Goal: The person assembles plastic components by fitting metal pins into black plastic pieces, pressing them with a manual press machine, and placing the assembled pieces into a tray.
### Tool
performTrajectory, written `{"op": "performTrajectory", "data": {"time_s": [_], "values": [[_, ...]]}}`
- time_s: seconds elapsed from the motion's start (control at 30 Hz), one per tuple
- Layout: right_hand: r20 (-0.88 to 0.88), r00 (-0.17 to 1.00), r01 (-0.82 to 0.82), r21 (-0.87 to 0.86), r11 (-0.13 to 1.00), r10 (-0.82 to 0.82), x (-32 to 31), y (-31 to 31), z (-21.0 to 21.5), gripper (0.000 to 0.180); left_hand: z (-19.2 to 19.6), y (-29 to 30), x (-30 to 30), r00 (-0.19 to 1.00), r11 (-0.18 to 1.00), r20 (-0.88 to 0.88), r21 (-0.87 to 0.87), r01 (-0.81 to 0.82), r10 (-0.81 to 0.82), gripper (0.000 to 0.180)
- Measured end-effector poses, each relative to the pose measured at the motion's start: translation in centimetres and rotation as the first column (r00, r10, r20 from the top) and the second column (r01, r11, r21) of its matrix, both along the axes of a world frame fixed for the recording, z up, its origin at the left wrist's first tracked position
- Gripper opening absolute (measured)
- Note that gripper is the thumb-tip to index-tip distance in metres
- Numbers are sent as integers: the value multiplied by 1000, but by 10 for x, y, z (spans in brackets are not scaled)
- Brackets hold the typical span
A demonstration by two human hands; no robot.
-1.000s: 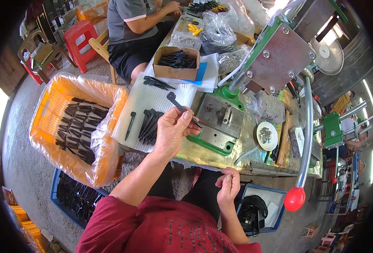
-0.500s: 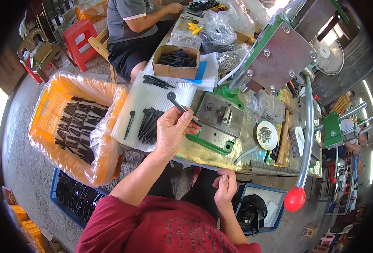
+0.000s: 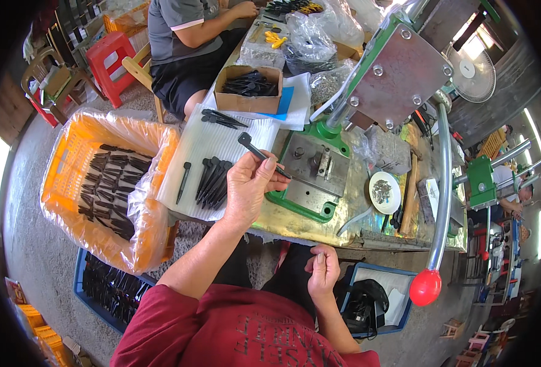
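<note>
My left hand grips a long black plastic part by one end, its round head pointing up and left over the white corrugated sheet. Just to its right lies the grey die plate on the green press base. Several more black parts lie in a bunch on the sheet beside that hand. My right hand hangs low below the table edge, fingers curled with the thumb up; I cannot tell if it holds anything.
An orange crate lined with plastic holds several black parts at my left; a blue crate sits under it. The press lever with a red ball hangs at right. A cardboard box, a white dish and a seated person are beyond.
My left hand has barely shifted with the black part. My right hand has moved slightly left and down below the table edge.
</note>
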State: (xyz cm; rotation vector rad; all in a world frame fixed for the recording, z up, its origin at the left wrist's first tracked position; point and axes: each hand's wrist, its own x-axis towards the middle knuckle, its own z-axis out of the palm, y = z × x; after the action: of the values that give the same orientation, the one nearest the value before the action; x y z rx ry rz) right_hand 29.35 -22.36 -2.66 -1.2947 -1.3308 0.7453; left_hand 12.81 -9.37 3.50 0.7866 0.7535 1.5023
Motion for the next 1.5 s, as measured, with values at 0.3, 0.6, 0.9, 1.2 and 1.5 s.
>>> {"op": "performTrajectory", "data": {"time_s": [0.3, 0.6, 0.9, 1.2, 1.5], "values": [[-23, 1000, 17, -32, 999, -18, 2, -3, -1, 13, -5, 25, 16, 993, 996, -91, 29, 78, -75, 12], [-21, 999, 40, -38, 998, -41, 5, -4, 1, 12, -19, 70, 47, 872, 983, -487, 127, 135, -57, 9], [-51, 997, 59, -64, 996, -62, 10, -7, -1, 12, -18, 77, 59, 785, 983, -620, 131, 131, -22, 11], [-44, 997, 60, -60, 996, -63, 11, -8, -2, 13, -21, 79, 59, 761, 982, -648, 146, 121, 3, 6], [-225, 960, 177, 40, 983, -164, 33, -3, 18, 13, -13, 82, 63, 622, 925, -771, 323, 202, 134, 7]]}}
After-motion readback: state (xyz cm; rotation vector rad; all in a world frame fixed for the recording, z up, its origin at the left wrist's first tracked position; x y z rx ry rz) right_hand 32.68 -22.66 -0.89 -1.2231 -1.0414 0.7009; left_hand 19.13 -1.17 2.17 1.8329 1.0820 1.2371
